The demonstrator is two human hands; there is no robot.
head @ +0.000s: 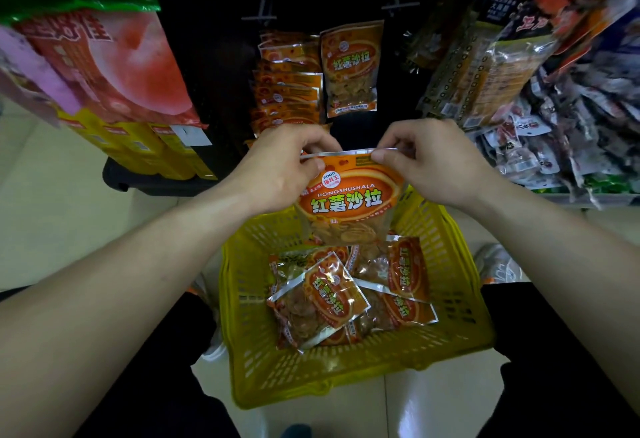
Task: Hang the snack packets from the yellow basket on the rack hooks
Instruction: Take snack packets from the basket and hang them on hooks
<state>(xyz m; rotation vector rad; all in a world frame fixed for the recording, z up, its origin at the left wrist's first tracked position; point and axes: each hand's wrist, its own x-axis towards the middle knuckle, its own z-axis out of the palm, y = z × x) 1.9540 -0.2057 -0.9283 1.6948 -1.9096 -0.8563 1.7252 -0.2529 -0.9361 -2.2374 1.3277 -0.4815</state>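
The left hand (pixel 277 164) and the right hand (pixel 429 160) each pinch a top corner of one packet (pixel 346 202). The fingers are closed tight on its silver edge. The packet hangs just above the basket (pixel 242 299), and more packets (pixel 329 299) lie inside the basket.

Above the basket, on the dark rack, one hook (pixel 398 5) carries a packet of the same kind (pixel 349 70). Another hook (pixel 265 17) beside it carries a whole row of them (pixel 287 88).

The step now looks like getting the packet ready to hang. To do it well, keep the top edge flat and pulled straight. I cannot see the hole in the top from here. Find it first, then lift the packet up from the basket to a hook. Point the hook tip at the hole and slide the packet on slowly. Let go only when it hangs by itself.
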